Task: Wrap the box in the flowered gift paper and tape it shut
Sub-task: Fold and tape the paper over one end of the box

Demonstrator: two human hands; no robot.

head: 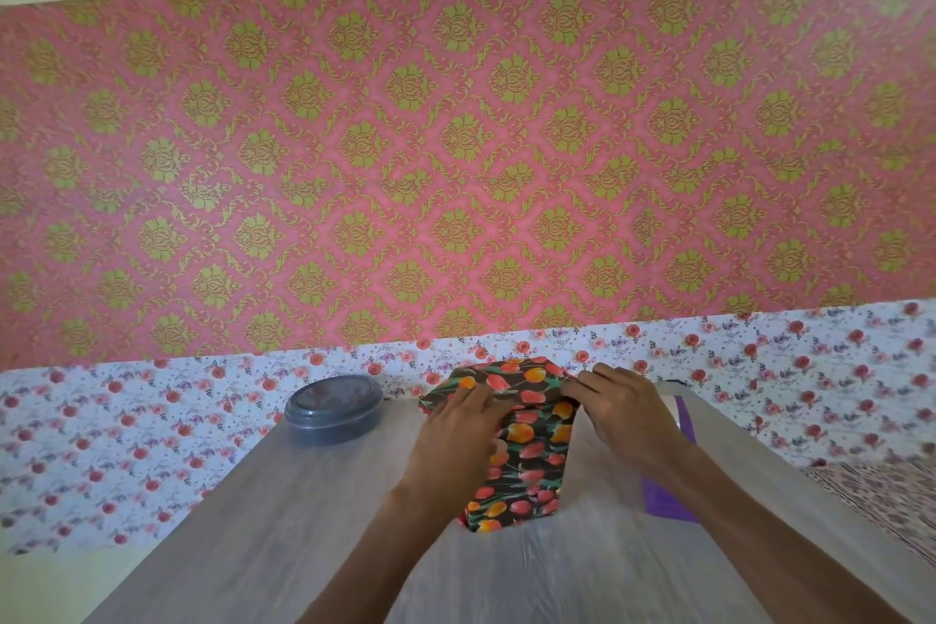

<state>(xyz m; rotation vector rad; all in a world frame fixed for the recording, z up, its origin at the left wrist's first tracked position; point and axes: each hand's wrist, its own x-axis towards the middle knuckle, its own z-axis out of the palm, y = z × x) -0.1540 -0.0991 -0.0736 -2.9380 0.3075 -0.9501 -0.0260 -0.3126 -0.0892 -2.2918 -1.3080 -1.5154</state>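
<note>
Box [529,451] under L fingers [471,401], R fingers [587,388]

The box [527,461] lies flat on the table [283,512], covered in dark gift paper [532,421] printed with red and orange tulips. Its far end flap is folded up.

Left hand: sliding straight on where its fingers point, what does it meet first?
Probably the folded far end of the flowered paper; the right hand sits just right of that line. Depth is unclear.
</note>
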